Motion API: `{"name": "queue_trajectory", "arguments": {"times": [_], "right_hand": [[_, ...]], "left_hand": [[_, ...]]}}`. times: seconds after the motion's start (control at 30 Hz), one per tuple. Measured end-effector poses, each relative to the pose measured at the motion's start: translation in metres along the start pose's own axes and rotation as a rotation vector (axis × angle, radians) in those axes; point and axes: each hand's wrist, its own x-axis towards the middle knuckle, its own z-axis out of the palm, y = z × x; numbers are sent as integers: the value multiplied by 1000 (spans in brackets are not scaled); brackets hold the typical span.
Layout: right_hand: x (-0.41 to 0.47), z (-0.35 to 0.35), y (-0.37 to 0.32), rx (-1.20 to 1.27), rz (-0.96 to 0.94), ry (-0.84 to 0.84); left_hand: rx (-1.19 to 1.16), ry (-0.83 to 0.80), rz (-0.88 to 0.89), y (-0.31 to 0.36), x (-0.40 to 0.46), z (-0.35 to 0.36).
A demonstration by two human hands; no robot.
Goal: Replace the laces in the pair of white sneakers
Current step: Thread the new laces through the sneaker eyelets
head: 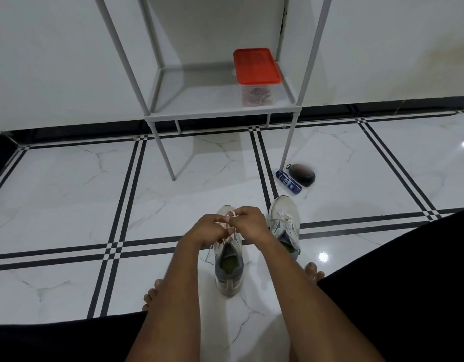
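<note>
We are sitting on the floor with both sneakers set out ahead of us, and the work looks to be in its early or middle part, though we cannot say for sure which laces are old and which are new. The left sneaker stands between our forearms, heel toward us, and both of our hands are busy over its lacing; the right sneaker stands just beside it, and it carries a lace that looks loosely tied, so we judge it either untouched or already done, and the picture does not settle which. Our left hand has its fingers curled in, and the grip seems to pinch the pale lace near the upper eyelets. Our right hand is curled the same way, its grip pinching another stretch of that lace, the two hands touching or nearly so above the tongue. A loose end of the lace hangs down the near left side of the shoe toward the floor. So the lace lies right inside both grips, over the forward half of the left sneaker, and we judge that threading or pulling through is the step in hand. On the low shelf of the rack well ahead stands a clear box with a red lid; near the rack's leg lie a small blue packet and a dark rounded thing.
</note>
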Motion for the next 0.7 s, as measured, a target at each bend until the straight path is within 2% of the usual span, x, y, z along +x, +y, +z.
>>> {"name": "queue_trajectory", "arguments": {"times": [0.17,0.23,0.27,0.37,0.47,0.6,0.7], "right_hand": [[4,-3,5,-125,-54,34],[3,-4,8,-115,-60,37],[2,-4,10,-92,-59,32],[4,-2,13,-35,-25,44],[5,-4,14,11,2,42],[3,-5,9,114,64,33],[4,-5,9,232,148,82]], "left_hand": [[362,309,-138,-12,8,17],[373,311,-193,-11,6,20],[230,261,-212,-9,5,22],[-444,68,-288,-7,2,25],[-862,29,-228,-9,-1,19],[-1209,79,-74,-4,1,12],[-1242,203,37,-8,7,2]]}}
